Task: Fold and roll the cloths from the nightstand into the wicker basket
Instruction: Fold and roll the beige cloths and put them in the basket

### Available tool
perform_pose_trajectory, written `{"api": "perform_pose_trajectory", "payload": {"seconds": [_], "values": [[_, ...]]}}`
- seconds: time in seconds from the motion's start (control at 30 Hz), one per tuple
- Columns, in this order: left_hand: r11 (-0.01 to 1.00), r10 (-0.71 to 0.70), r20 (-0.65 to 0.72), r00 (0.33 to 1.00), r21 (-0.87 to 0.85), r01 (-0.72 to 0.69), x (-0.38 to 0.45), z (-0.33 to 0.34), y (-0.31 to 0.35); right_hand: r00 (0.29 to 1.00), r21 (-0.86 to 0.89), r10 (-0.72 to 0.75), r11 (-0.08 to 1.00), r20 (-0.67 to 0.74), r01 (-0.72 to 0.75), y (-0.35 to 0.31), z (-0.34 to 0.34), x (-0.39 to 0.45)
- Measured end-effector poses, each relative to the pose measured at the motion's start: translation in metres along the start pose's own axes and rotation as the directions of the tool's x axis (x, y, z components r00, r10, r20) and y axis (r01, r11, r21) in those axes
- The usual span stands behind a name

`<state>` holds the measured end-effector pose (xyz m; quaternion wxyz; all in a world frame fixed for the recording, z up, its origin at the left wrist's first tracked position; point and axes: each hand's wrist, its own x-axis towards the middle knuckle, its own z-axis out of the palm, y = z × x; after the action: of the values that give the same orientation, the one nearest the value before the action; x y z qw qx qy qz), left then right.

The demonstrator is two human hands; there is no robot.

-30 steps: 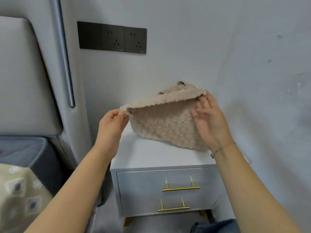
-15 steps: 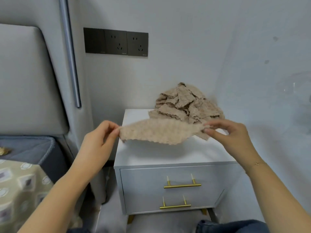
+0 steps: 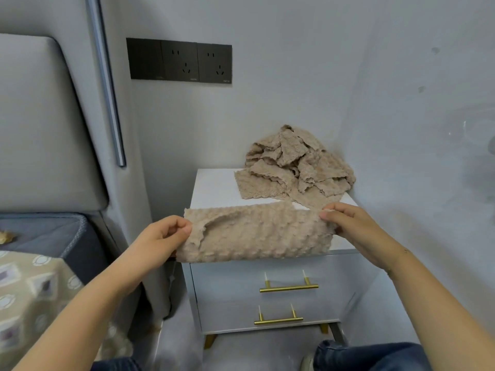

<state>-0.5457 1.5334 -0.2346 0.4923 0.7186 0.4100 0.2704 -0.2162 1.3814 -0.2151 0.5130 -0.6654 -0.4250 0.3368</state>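
We pinch a beige bubble-textured cloth (image 3: 257, 234) taut between left hand (image 3: 160, 236) and right hand (image 3: 351, 223), over the white two-drawer nightstand (image 3: 214, 186).

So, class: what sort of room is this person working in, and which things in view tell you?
Most likely a bedroom: a padded headboard above a bed, and a white two-drawer nightstand beside it in the corner.
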Motion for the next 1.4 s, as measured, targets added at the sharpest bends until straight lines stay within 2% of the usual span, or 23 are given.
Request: {"api": "perform_pose_trajectory", "payload": {"seconds": [0.13, 0.2, 0.33, 0.47, 0.53, 0.67, 0.77, 0.9, 0.97, 1.07, 1.1, 1.2, 1.27, 1.4], "values": [[0.986, -0.129, -0.118, 0.985, -0.123, 0.114, 0.026, 0.004, -0.005, 0.997, -0.028, 0.005, 1.0, -0.081, -0.007, 0.0, 0.025, 0.044], [0.983, -0.158, -0.183, 0.97, -0.119, 0.137, 0.04, 0.004, -0.011, 0.994, -0.06, -0.002, 0.998, -0.11, -0.005, 0.002, 0.037, 0.069], [0.986, -0.157, -0.237, 0.959, 0.01, 0.164, 0.059, 0.004, -0.023, 0.987, -0.16, 0.002, 0.987, -0.159, -0.028, 0.019, 0.053, 0.102], [0.969, -0.149, -0.132, 0.98, 0.177, 0.172, 0.069, 0.003, -0.027, 0.986, -0.228, -0.013, 0.973, -0.169, -0.026, 0.037, 0.055, 0.109], [0.949, -0.132, -0.122, 0.984, 0.272, 0.161, 0.074, 0.003, -0.032, 0.984, -0.27, -0.026, 0.963, -0.174, -0.022, 0.04, 0.053, 0.111], [0.918, -0.088, -0.258, 0.962, 0.355, 0.179, 0.087, 0.007, -0.041, 0.968, -0.343, -0.094, 0.939, -0.234, 0.008, 0.042, 0.055, 0.114], [0.881, -0.016, -0.342, 0.94, 0.439, 0.175, 0.096, 0.009, -0.043, 0.961, -0.334, -0.077, 0.943, -0.265, -0.016, 0.042, 0.056, 0.116], [0.862, -0.077, -0.368, 0.927, 0.442, 0.247, 0.103, 0.01, -0.047, 0.951, -0.387, -0.077, 0.921, -0.299, -0.047, 0.04, 0.061, 0.117], [0.857, -0.167, -0.357, 0.919, 0.408, 0.315, 0.106, 0.008, -0.048, 0.945, -0.478, -0.122, 0.878, -0.305, -0.04, 0.04, 0.064, 0.116], [0.922, -0.299, -0.287, 0.91, 0.16, 0.354, 0.108, 0.007, -0.043, 0.946, -0.67, -0.16, 0.739, -0.283, -0.075, 0.033, 0.064, 0.108], [0.933, -0.321, -0.24, 0.916, 0.084, 0.35, 0.108, 0.007, -0.042, 0.954, -0.696, -0.115, 0.708, -0.277, -0.116, 0.029, 0.062, 0.103], [0.931, -0.364, -0.085, 0.927, -0.074, 0.359, 0.107, 0.003, -0.042, 0.966, -0.661, 0.15, 0.706, -0.213, -0.255, 0.024, 0.054, 0.091], [0.93, -0.359, -0.049, 0.932, -0.107, 0.352, 0.106, -0.003, -0.044, 0.95, -0.653, 0.275, 0.694, -0.149, -0.303, 0.023, 0.05, 0.084], [0.956, -0.289, -0.034, 0.957, -0.069, 0.286, 0.091, -0.009, -0.036, 0.94, -0.7, 0.331, 0.653, -0.079, -0.289, 0.024, 0.048, 0.081]]}}
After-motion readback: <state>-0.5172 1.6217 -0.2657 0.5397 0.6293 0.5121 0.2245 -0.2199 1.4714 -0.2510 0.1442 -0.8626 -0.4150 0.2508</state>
